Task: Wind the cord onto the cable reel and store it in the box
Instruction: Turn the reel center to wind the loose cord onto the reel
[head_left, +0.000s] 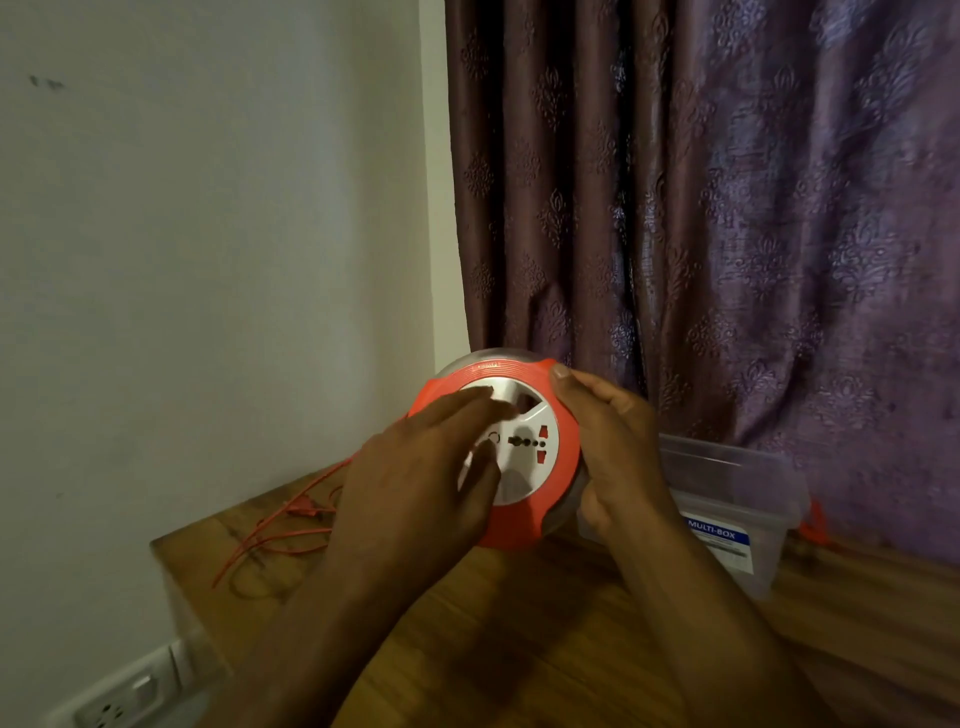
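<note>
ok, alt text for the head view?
Two hands hold an orange-and-white cable reel above a wooden table: right hand grips its rim, left hand lies on its face. Loose orange cord lies left, a clear box right.

Two hands, one cable reel, one cord, one box on a wooden worktop (519, 649).

One left hand (415, 483) and one right hand (613, 441); one orange and white cable reel (550, 431), whose face shows one socket; one loose orange cord (275, 535); one clear plastic box (737, 509) bearing one label; one patterned curtain (727, 208); one wall socket plate (124, 691) at lower left.
</note>
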